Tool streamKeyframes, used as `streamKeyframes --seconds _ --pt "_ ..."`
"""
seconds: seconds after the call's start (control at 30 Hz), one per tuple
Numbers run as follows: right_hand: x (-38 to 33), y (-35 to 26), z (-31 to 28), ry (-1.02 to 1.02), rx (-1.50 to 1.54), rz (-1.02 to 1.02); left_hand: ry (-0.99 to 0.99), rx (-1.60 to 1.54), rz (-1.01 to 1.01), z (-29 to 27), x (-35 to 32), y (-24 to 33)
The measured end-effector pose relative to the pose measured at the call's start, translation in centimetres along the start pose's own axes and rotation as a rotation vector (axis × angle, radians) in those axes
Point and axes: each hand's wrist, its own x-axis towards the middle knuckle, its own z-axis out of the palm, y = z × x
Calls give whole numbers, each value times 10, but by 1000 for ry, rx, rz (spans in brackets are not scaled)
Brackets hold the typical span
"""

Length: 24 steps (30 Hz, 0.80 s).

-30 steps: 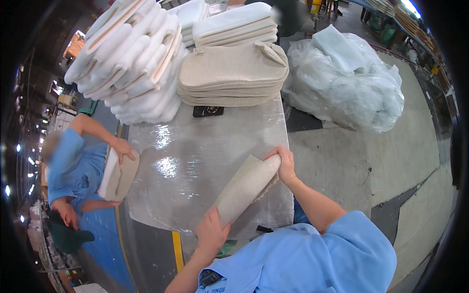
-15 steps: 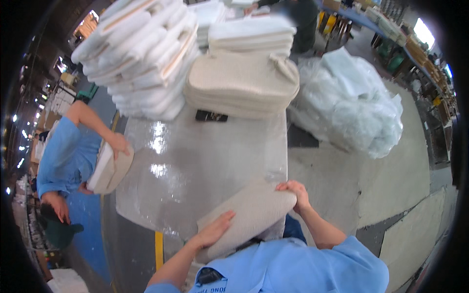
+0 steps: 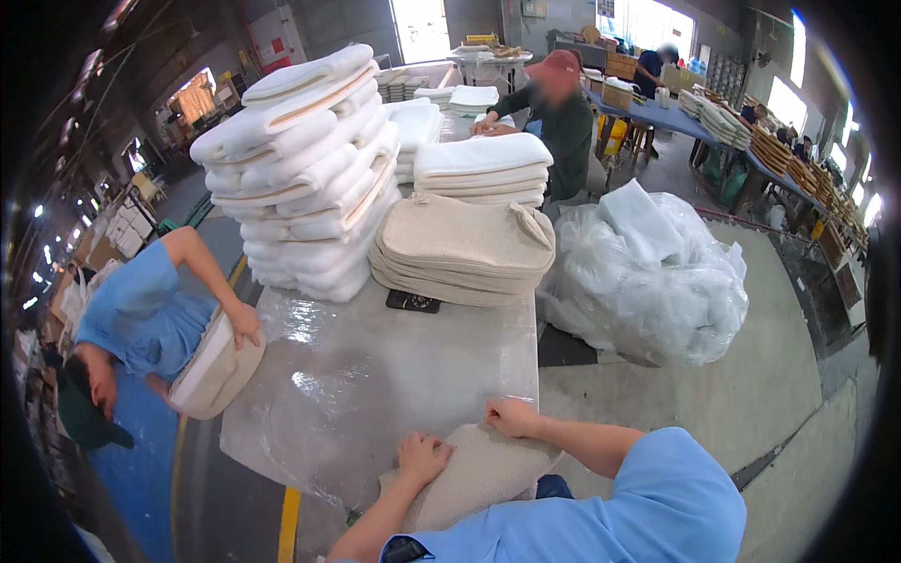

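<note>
Fabric cover (image 3: 483, 469), beige, lies at the near edge of the bench (image 3: 347, 385), close against you and under both your hands.
Your right hand (image 3: 511, 418) is closed on the cover's far edge, fingers curled in; your left hand (image 3: 424, 457) lies over its left part with bent fingers, though whether they grip cannot be told. Farther up the shiny surface, a small dark object (image 3: 413, 301) sits just in front of a stack of beige covers (image 3: 460, 249), with a taller stack of white pads (image 3: 305, 178) to its left. Right of the bench is a bulky plastic-wrapped bundle (image 3: 648, 286). On your left, a co-worker (image 3: 141, 305) in blue holds a white-and-beige pad (image 3: 221, 368).
</note>
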Motion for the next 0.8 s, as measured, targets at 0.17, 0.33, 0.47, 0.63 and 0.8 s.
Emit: streamKeyframes --seconds 0.17,0.33,0.47,0.63,0.8 --pt "-36 -2 3 114 233 30 -15 -25 28 10 -8 -3" --pt "-26 -23 0 30 -76 172 -191 -144 -79 2 13 -1" --pt "0 1 12 -224 -151 242 -238 -69 -12 5 33 12" --pt "-2 -13 25 -61 -45 184 -4 -114 51 18 30 6" --pt "1 -20 24 -217 -244 173 43 -212 68 23 32 12"
